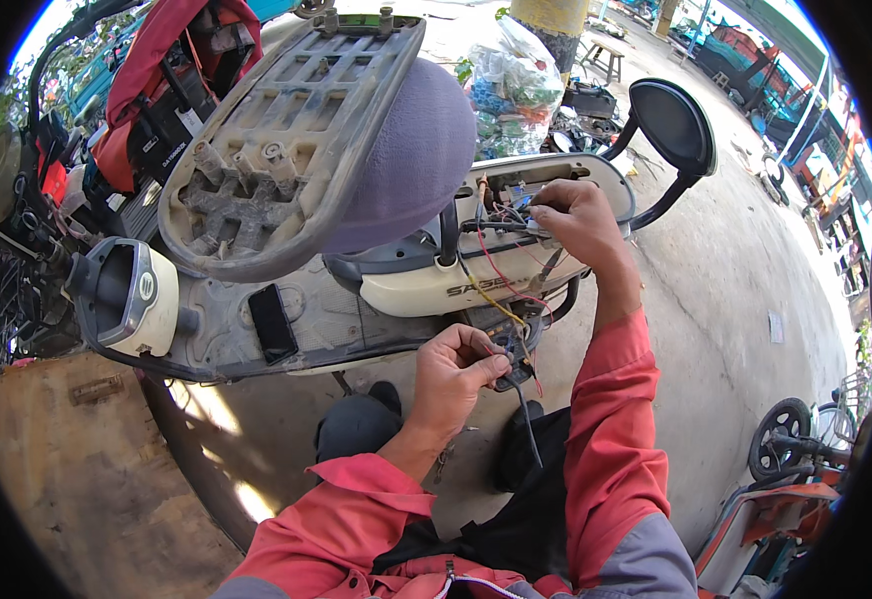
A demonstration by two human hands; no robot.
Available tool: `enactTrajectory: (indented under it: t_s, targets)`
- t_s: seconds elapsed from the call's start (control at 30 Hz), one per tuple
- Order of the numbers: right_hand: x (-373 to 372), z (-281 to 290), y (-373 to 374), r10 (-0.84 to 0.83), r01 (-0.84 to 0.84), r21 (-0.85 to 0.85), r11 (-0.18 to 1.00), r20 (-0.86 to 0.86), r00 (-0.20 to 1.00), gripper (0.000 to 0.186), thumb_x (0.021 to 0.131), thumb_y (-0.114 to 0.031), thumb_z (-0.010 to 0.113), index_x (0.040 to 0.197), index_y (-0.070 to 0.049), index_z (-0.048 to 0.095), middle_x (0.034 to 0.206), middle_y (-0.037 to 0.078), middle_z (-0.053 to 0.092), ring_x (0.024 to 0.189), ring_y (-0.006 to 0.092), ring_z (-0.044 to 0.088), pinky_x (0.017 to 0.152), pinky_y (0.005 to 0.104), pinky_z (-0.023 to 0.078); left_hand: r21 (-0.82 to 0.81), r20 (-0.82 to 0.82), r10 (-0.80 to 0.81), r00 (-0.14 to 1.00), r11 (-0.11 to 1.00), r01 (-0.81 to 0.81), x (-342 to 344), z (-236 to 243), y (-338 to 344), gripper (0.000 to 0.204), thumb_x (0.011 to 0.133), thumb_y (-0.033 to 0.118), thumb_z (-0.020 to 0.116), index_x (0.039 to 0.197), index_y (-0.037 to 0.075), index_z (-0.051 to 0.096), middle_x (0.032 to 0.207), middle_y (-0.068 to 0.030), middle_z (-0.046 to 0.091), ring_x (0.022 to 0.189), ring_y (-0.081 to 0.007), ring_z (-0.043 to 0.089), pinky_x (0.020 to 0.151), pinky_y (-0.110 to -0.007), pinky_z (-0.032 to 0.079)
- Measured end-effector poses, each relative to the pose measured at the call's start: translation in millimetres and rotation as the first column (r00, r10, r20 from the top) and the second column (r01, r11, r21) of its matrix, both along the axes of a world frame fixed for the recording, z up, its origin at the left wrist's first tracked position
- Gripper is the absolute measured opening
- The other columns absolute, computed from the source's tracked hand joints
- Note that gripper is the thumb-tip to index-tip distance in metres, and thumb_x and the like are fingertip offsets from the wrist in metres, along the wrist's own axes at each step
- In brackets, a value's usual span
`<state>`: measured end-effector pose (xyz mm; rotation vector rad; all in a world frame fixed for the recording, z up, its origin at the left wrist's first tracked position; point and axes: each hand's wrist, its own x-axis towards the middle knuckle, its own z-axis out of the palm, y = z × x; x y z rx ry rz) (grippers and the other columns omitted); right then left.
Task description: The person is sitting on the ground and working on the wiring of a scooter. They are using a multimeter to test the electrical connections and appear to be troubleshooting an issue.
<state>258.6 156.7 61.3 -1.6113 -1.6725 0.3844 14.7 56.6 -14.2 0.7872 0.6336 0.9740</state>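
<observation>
A cream scooter [399, 295] lies across the view with its seat [246, 200] raised, showing a dusty grey underside and purple side. Low in the middle, my left hand [456, 369] pinches a dark cable [524, 419] that hangs down beside a bundle of red and yellow wires [496, 298] and a dark part below the body. Higher on the right, my right hand [574, 218] is closed on wires at the open compartment [504, 188], where small connectors sit; its fingertips partly hide what they hold. A black phone [272, 324] rests on the footboard [216, 329].
A wooden board [76, 459] lies at lower left. Behind stand red-covered gear [126, 140], a bag of plastic waste [511, 90], a yellow pillar [546, 20] and a small stool [606, 58]. A wheel [778, 437] and orange body panels [766, 529] are at lower right on concrete [716, 329].
</observation>
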Motion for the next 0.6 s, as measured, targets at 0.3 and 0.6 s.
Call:
enactTrajectory:
  t_s: [0.3, 0.6]
  targets:
    - [-17, 5, 3, -0.131, 0.117, 0.154, 0.981, 0.078, 0.988, 0.026, 0.077, -0.008, 0.065, 0.100, 0.003, 0.072, 0.087, 0.019, 0.073, 0.082, 0.0319, 0.072, 0.077, 0.0386, 0.055, 0.000, 0.020, 0.005, 1.000, 1.000, -0.005, -2, 0, 1, 0.018, 0.083, -0.006, 0.074, 0.093, 0.001, 0.060, 0.082, -0.0088, 0.069, 0.071, -0.0136, 0.067, 0.059, -0.022, 0.052]
    - [-33, 16, 8, -0.202, 0.177, 0.182, 0.967, 0.128, 0.971, 0.022, 0.085, -0.003, 0.062, 0.103, 0.003, 0.072, 0.095, 0.018, 0.074, 0.089, 0.0269, 0.072, 0.083, 0.0345, 0.053, 0.016, 0.024, 0.016, 1.000, 1.000, -0.016, -7, -1, 4, 0.018, 0.083, -0.005, 0.074, 0.093, 0.002, 0.061, 0.081, -0.0088, 0.069, 0.071, -0.0137, 0.068, 0.060, -0.022, 0.051]
